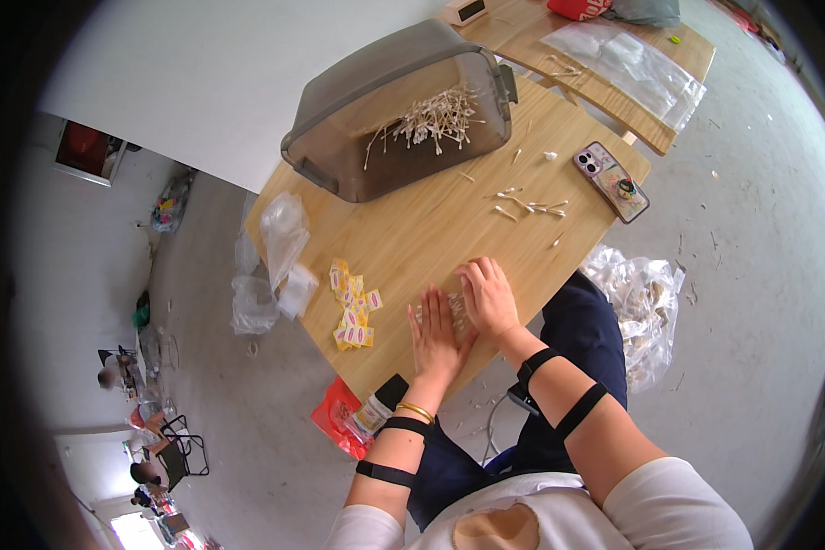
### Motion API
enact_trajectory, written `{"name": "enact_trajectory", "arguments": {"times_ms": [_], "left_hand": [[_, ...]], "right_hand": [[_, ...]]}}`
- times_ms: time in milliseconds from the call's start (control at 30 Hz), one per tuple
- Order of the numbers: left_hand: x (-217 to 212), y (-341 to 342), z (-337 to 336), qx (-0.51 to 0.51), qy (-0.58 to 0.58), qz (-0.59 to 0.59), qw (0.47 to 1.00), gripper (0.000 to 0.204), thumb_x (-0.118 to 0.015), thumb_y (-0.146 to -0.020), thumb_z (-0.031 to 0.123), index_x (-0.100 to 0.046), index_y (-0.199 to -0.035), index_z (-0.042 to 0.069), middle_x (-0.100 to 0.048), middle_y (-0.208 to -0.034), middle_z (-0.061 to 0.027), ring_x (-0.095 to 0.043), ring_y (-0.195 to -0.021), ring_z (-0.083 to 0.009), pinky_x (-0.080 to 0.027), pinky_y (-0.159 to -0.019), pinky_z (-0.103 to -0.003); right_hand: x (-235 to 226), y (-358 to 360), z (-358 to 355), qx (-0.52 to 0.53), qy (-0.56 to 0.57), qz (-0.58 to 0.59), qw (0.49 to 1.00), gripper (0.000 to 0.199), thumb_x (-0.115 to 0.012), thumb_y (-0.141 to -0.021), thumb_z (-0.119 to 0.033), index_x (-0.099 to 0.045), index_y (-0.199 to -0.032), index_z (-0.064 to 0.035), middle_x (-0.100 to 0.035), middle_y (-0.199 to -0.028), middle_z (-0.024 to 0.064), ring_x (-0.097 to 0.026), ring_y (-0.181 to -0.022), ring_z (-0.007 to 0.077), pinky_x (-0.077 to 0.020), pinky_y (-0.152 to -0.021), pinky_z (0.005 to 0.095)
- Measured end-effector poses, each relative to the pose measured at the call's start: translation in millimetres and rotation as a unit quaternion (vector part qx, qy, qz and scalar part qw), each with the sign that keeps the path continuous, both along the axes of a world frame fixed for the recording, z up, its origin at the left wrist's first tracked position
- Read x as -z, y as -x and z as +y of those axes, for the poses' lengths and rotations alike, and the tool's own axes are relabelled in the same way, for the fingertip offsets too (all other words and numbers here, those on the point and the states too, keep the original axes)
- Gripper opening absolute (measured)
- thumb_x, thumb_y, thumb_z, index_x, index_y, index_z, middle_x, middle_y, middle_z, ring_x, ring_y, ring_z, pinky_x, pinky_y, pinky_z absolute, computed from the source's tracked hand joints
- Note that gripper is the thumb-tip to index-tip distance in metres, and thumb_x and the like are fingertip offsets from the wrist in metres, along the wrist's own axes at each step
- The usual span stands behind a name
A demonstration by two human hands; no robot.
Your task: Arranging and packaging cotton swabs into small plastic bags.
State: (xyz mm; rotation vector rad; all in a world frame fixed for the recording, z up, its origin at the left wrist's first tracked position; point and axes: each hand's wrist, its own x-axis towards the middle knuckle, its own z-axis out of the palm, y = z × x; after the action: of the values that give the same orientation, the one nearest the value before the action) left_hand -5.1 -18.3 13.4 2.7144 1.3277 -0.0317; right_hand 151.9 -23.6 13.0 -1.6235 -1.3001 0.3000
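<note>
My left hand [438, 339] lies flat near the table's front edge, fingers stretched out over a small clear plastic bag [456, 307] with white print. Beside it, my right hand [489, 295] rests palm down along the bag's right side, its fingers extended and close together. Much of the bag is hidden under both hands, and I cannot tell whether anything is in it. Left of my hands is a loose cluster of small yellow-and-white paper labels [354, 312]. Several loose cotton swabs [532, 206] are scattered on the table beyond my right hand.
A grey translucent bin [325, 151] lies on its side at the back, holding a heap of cotton swabs [435, 119]. A phone [612, 181] lies at the right edge. Clear plastic bags [284, 229] hang over the left edge. A second table [605, 101] stands far right.
</note>
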Motion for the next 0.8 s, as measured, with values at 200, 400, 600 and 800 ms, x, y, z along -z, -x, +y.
{"name": "enact_trajectory", "arguments": {"times_ms": [200, 400, 600, 800], "left_hand": [[-3, -4, -1, 0.000, -0.004, 0.013, 1.000, 0.099, -0.051, -0.094, 0.063, -0.017, -0.157, -0.005, -0.017, -0.166, -0.0227, -0.013, -0.155, -0.0333, -0.002, -0.123, -0.059], [-1, 2, -3, -0.011, 0.012, -0.035, 0.999, 0.096, -0.053, -0.095, 0.057, -0.016, -0.157, -0.005, -0.017, -0.165, -0.0244, -0.015, -0.155, -0.0356, -0.003, -0.123, -0.060], [2, 25, 0, -0.044, 0.044, -0.286, 0.956, 0.090, -0.050, -0.097, 0.046, -0.007, -0.159, -0.003, -0.011, -0.165, -0.0273, -0.010, -0.155, -0.0396, -0.006, -0.125, -0.053], [16, 10, 5, -0.149, 0.169, -0.475, 0.851, 0.089, -0.039, -0.101, 0.052, -0.002, -0.159, -0.004, -0.006, -0.167, -0.0255, -0.006, -0.155, -0.0395, -0.005, -0.125, -0.049]], "right_hand": [[-4, -1, -3, -0.001, 0.005, 0.003, 1.000, 0.015, -0.057, -0.091, -0.007, -0.062, -0.105, -0.0044, -0.058, -0.103, 0.0152, -0.055, -0.102, 0.0361, -0.0460, -0.092, 0.0433], [-5, 0, -1, -0.013, -0.014, 0.046, 0.999, 0.016, -0.055, -0.092, -0.005, -0.061, -0.107, -0.0039, -0.059, -0.107, 0.0164, -0.056, -0.105, 0.0376, -0.0471, -0.092, 0.0437], [-4, -6, -6, -0.023, -0.029, 0.127, 0.991, 0.018, -0.052, -0.096, -0.007, -0.060, -0.112, -0.0018, -0.059, -0.116, 0.0192, -0.057, -0.109, 0.0390, -0.0479, -0.093, 0.0427], [-1, 23, -1, -0.060, -0.002, 0.186, 0.981, 0.025, -0.049, -0.101, -0.015, -0.059, -0.119, -0.0004, -0.055, -0.126, 0.0234, -0.053, -0.124, 0.0413, -0.0451, -0.102, 0.0442]]}}
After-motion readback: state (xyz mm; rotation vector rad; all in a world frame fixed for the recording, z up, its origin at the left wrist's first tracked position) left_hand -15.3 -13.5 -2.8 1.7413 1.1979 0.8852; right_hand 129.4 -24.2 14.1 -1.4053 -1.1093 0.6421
